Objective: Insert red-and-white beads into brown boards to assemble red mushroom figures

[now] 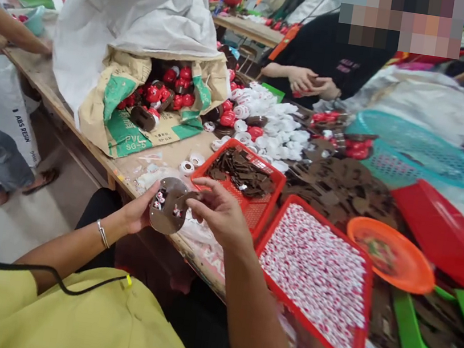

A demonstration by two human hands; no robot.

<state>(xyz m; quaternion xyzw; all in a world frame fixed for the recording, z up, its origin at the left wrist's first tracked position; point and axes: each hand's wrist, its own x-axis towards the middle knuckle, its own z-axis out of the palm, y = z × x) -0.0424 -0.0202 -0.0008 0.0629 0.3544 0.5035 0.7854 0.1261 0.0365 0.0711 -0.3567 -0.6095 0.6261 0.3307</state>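
Disc (167, 219): between the left hand (141, 207) and right hand (222, 213), by the bench (129, 166) edge, face (round) toward the wearer
Left: holding its rim
Right: pinching a brown piece (192, 195), lengthwise toward disc

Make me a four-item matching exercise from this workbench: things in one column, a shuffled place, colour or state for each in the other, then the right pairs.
Things
1. Brown disc
2. Round dish
3. Perforated basket
4. Paper sack

Places, colours, states
A. Turquoise all over
B. Held in the left hand
C. Open, with red and brown pieces inside
D. Orange

Pairs: 1-B; 2-D; 3-A; 4-C
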